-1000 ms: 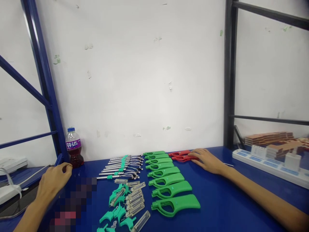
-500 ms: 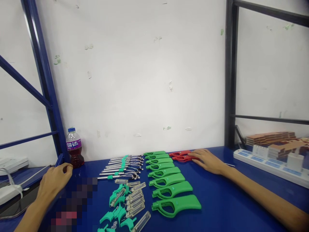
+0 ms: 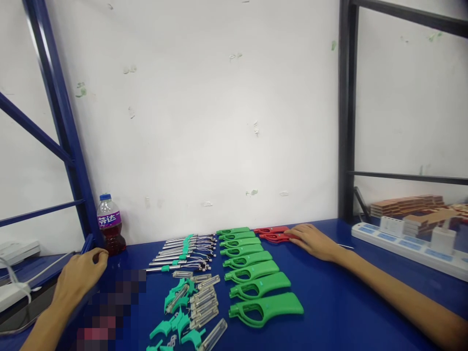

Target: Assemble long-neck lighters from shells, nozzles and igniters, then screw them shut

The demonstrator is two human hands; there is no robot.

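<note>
At the back of the blue table my right hand (image 3: 314, 242) has its thumb and fingers around the handle end of the nearer red lighter casing (image 3: 272, 238). A second red casing (image 3: 270, 229) lies just behind that one. My left hand (image 3: 78, 275) rests at the far left, fingers curled in toward the thumb, and no object shows in it. Several green lighter casings (image 3: 268, 310) form a column left of the red ones. Beside them lie metal lighter tubes with wires (image 3: 171, 262), clear fuel tanks (image 3: 204, 307) and teal triggers (image 3: 179, 324).
A bottle of dark red drink (image 3: 111, 229) stands by the blue frame post (image 3: 69, 122). On the right are a white power strip (image 3: 405, 246) and stacked wooden pieces (image 3: 409, 204). A phone-like dark slab (image 3: 22, 314) and white cables lie left. Part of the table is pixelated.
The whole view has shifted slightly, so things sit a little further left. Both hands keep nearly the same pose, the right one still at the red casing.
</note>
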